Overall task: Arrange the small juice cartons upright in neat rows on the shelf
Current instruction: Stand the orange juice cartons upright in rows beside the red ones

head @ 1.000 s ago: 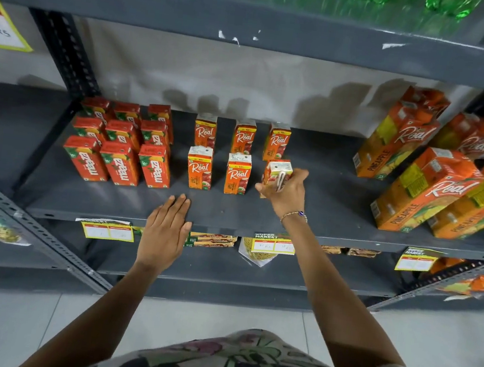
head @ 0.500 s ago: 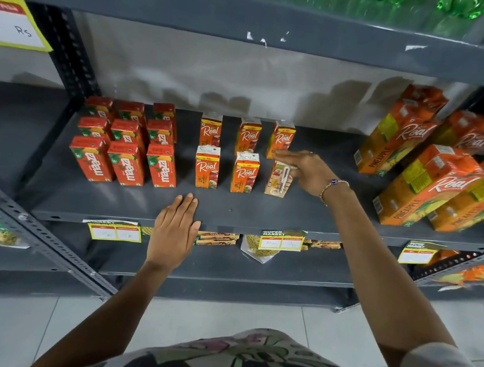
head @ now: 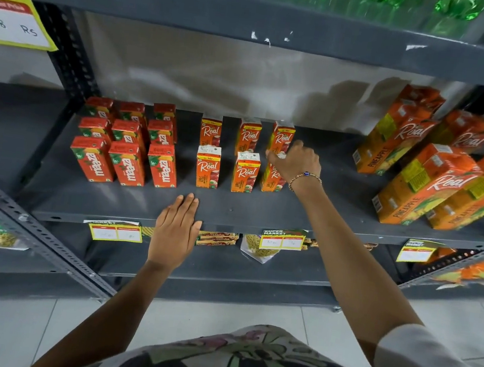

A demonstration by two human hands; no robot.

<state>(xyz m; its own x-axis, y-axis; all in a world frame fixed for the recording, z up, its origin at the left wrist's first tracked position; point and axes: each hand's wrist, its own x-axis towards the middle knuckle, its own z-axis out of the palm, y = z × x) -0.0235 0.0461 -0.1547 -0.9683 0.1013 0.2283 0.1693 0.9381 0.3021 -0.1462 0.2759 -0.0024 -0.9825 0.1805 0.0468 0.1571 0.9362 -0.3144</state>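
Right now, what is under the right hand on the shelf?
Under the right hand stands a small orange juice carton, upright in the front row. Its lower front shows; the hand covers its top, so the grip cannot be seen.

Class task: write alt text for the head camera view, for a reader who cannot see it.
A person's right hand rests on a small Real juice carton, completing two upright rows of three on a grey shelf. The left hand lies flat on its front edge.

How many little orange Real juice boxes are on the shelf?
6. Three stand in the back row and three in the front row. The right hand covers part of the front right one.
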